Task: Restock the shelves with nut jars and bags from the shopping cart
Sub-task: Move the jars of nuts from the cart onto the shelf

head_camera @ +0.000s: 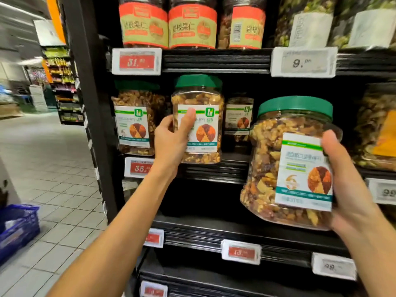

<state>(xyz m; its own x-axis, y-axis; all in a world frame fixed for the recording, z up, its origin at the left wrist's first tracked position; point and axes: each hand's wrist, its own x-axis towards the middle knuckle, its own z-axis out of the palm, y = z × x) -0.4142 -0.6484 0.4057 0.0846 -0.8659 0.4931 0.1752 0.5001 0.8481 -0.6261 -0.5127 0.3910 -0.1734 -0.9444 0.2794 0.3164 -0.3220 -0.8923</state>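
Right now your left hand (171, 144) has its grip clamped on a green-lidded nut jar (199, 133), thumb across the label. The jar is upright at the front edge of the middle shelf (214, 168), just right of a matching jar (132, 121). Your right hand (351, 189) has its grip wrapped round a second jar (278, 163), slightly tilted, held in front of the shelves. A blue basket (19, 228) sits low at your left.

Bright shop light falls on the floor (53, 151) at the left. The shelves (214, 61) are dark inside. Everything looks a bit blurry, and the edges bend outward.
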